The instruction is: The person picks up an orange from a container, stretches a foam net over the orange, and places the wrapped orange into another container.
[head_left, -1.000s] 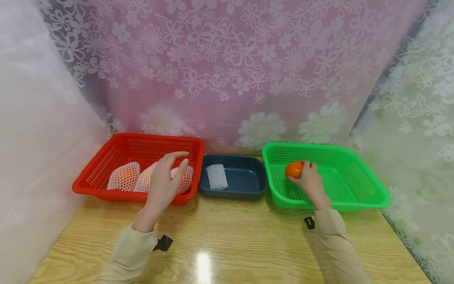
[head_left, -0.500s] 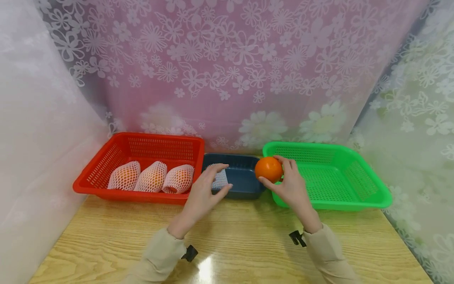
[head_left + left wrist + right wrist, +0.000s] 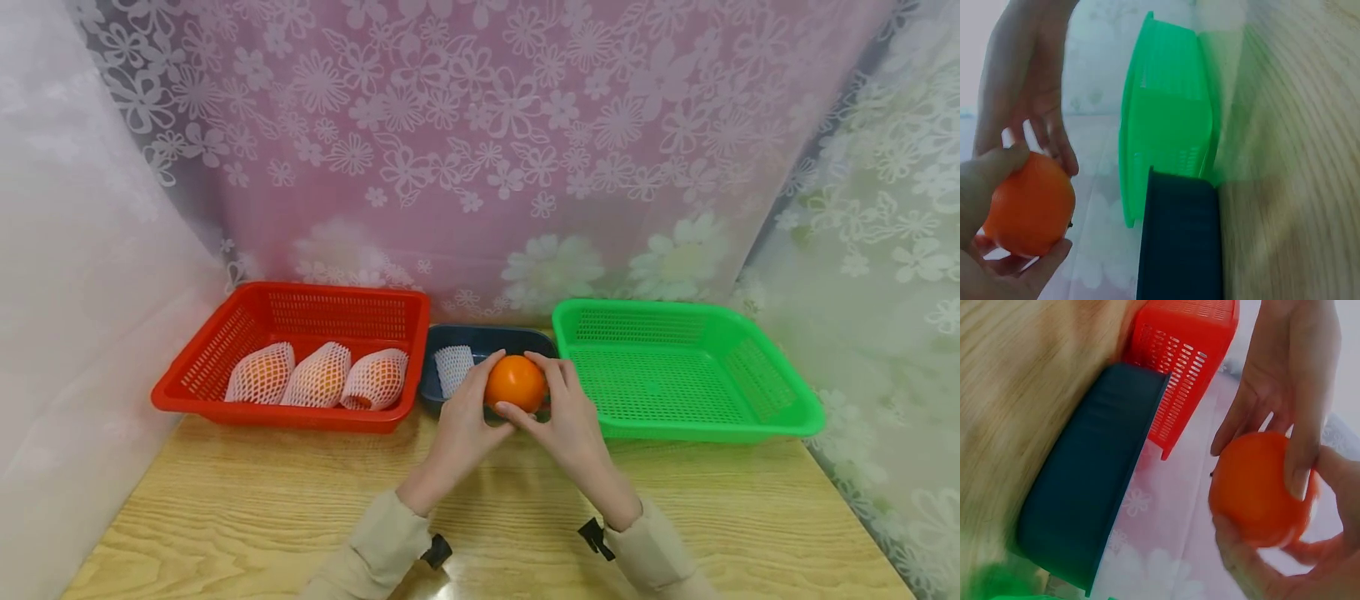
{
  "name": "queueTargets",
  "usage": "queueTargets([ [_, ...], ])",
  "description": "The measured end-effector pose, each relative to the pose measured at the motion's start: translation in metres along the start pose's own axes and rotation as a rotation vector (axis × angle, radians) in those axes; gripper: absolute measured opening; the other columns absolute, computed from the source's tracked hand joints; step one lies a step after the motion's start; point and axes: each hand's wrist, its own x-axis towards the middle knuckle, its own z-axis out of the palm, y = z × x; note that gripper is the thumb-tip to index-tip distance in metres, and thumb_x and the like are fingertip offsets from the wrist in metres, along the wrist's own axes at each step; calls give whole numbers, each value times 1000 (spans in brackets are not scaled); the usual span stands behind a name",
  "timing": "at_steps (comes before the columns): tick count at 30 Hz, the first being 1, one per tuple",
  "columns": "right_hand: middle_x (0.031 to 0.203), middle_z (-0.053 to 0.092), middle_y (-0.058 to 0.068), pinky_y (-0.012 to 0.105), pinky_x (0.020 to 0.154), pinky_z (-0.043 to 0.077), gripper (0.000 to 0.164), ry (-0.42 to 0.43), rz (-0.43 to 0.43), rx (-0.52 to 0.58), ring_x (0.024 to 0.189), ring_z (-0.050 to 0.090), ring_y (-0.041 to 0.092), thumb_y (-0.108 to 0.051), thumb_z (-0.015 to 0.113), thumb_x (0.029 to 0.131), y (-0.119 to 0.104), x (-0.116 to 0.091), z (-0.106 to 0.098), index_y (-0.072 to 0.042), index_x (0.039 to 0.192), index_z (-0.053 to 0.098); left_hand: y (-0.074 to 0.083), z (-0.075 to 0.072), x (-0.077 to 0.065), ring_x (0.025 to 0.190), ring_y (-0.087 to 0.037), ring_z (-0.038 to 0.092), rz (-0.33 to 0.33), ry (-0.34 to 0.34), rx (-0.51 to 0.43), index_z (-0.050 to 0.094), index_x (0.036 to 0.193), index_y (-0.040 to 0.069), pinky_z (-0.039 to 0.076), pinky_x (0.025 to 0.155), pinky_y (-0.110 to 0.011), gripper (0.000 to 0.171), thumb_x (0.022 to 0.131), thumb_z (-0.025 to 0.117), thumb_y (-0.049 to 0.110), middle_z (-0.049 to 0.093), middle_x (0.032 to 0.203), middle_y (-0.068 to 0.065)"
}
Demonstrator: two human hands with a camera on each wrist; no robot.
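Observation:
An orange (image 3: 516, 384) is held up between both hands, in front of and above the dark blue tray (image 3: 498, 337). My left hand (image 3: 463, 429) grips its left side with fingers and thumb curved round it. From the other side my right hand (image 3: 573, 429) holds it too, thumb at the lower front. A small dark stem spot shows on the orange (image 3: 1032, 203) in the left wrist view. Inside the tray, at its left end, lies a white foam net sleeve (image 3: 452, 368), partly hidden by the left hand.
To the left stands a red basket (image 3: 285, 415) with three fruits in foam nets, one of them a netted fruit (image 3: 318, 377) in the middle. A green basket (image 3: 675, 387) stands at the right, close beside the tray. All three containers rest on a wooden table (image 3: 300, 492) before a flowered curtain (image 3: 480, 167).
My right hand has lifted the orange out of the green basket and carried it left to the middle. My left hand has moved right from over the red basket and now holds the orange too.

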Motion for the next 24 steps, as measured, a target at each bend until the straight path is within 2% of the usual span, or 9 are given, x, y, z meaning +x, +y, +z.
queueTargets([
  [3,126,51,15,37,79,61,71,-34,-30,85,101,63,29,-28,84,85,2,-2,-3,-11,145,51,-4,-8,0,120,-27,61,0,-26,-55,43,150,9,56,94,-42,85,79,88,17,54,142,-11],
  [6,129,52,12,34,82,60,67,-73,-71,171,107,63,28,-21,82,86,8,-3,-5,-16,145,51,-8,-16,0,121,-25,59,-5,-78,-144,42,150,8,57,92,-37,83,80,87,15,52,145,-9],
  [11,140,54,12,33,87,59,65,-186,-90,322,112,65,31,-16,79,88,17,-6,-6,-16,146,49,-19,-26,-4,120,-25,57,-64,-197,-322,44,148,13,56,95,-40,80,81,87,15,50,143,-6],
  [13,144,53,13,35,90,58,66,-255,-79,378,114,64,33,-16,78,89,22,-9,-6,-15,148,48,-24,-28,-8,120,-25,57,-81,-250,-362,44,148,16,54,97,-41,79,81,87,16,50,143,-6],
  [16,148,50,12,41,96,55,70,-363,-68,426,119,62,33,-18,78,89,29,-15,-4,-16,151,45,-30,-29,-16,123,-25,58,-80,-337,-357,45,149,16,52,100,-41,79,82,87,20,50,146,-6],
  [19,152,48,10,46,99,53,74,-450,-67,435,122,60,33,-20,79,89,36,-22,0,-16,153,43,-36,-29,-24,126,-23,57,-82,-413,-297,45,150,15,50,104,-42,80,82,87,25,52,148,-4],
  [24,148,51,15,50,97,53,71,-526,-64,409,120,62,38,-24,78,89,45,-31,11,-10,150,45,-45,-23,-35,124,-24,57,-114,-490,-245,45,149,13,50,104,-46,80,82,87,27,55,144,-4],
])
